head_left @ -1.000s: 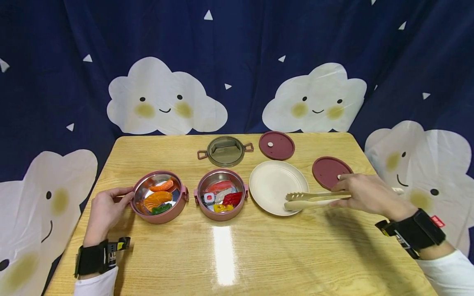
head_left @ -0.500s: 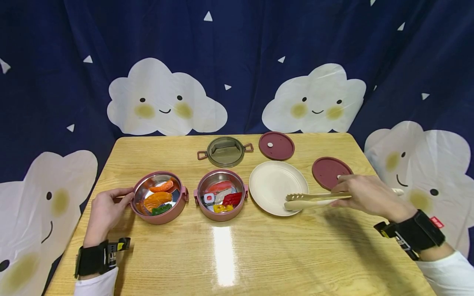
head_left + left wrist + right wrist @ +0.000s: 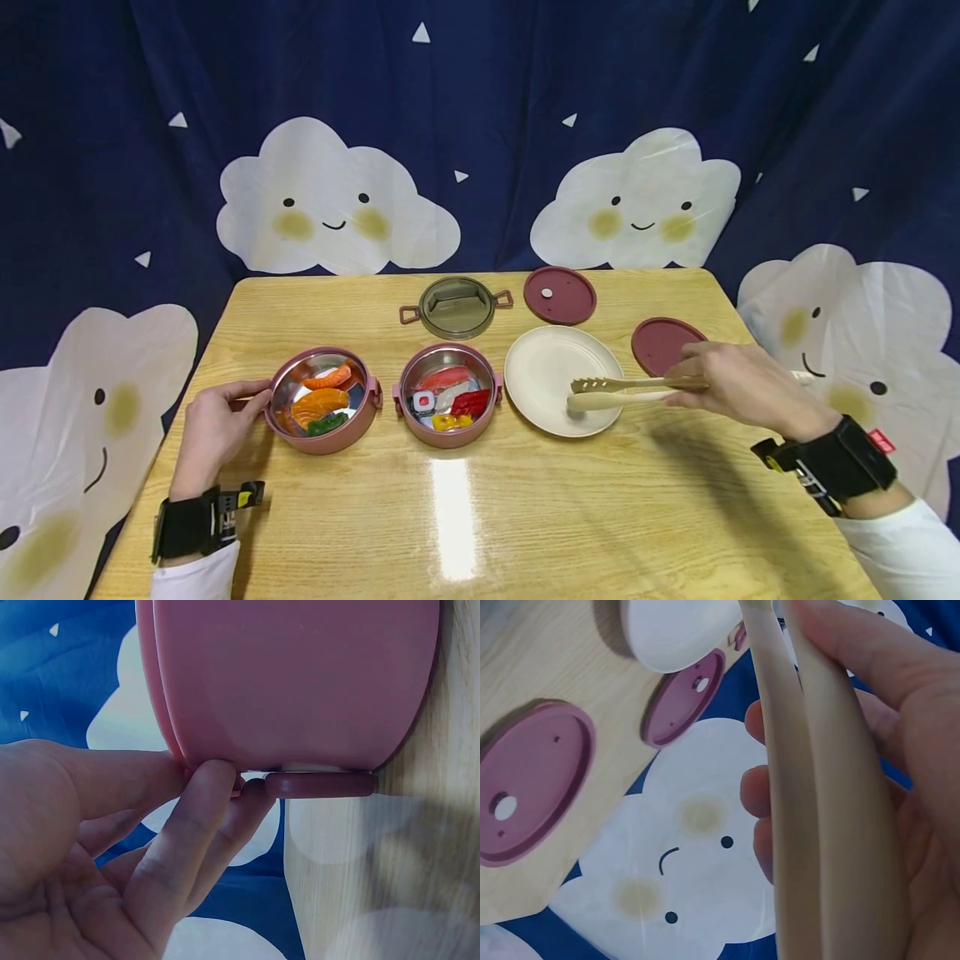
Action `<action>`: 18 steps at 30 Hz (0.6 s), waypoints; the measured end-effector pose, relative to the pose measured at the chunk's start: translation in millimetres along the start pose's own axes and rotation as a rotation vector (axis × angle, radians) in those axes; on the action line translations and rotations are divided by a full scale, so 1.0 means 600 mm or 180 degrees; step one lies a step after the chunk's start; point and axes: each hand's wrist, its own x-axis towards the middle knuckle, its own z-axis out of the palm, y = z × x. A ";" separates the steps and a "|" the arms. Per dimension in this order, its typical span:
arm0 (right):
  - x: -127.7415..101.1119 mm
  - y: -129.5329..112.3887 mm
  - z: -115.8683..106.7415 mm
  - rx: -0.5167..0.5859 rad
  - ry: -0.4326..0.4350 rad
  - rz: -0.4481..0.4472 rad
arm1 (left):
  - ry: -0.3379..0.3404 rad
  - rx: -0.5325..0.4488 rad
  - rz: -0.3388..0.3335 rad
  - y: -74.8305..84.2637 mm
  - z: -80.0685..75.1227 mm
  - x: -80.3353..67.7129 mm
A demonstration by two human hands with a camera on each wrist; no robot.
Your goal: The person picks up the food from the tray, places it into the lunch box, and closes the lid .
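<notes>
My left hand [image 3: 216, 425] pinches the left side of a pink lunch bowl [image 3: 322, 442] by its rim and side handle. Inside lie orange salmon-like pieces [image 3: 318, 406] and a green pepper piece [image 3: 327, 424]. My right hand [image 3: 738, 387] grips beige tongs [image 3: 637, 392], fingers wrapped around both arms, as the right wrist view shows. The tong tips, slightly apart with nothing between them, overlap the cream plate [image 3: 547, 375]. Between plate and left bowl stands a second pink bowl [image 3: 447, 438], holding a sushi roll [image 3: 423, 402] and red, white and yellow play food.
Behind the bowls lies a dark translucent lid [image 3: 457, 321] with two handles. One maroon lid [image 3: 570, 310] sits at the back, another maroon lid [image 3: 656, 346] just beyond my right hand. A navy curtain [image 3: 487, 100] hangs behind the wooden table [image 3: 360, 525].
The right hand and tongs have shifted slightly left and toward the back over the plate. My left hand and both bowls stay where they were.
</notes>
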 end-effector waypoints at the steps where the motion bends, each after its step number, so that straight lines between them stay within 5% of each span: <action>1: 0.003 0.000 -0.001 -0.0001 0.0039 -0.0058 | 0.0001 0.0005 -0.0003 0.000 0.000 0.000; 18: 0.075 -0.027 -0.010 0.0000 0.0379 -0.0332 | -0.0017 -0.0010 -0.0017 -0.004 0.002 0.000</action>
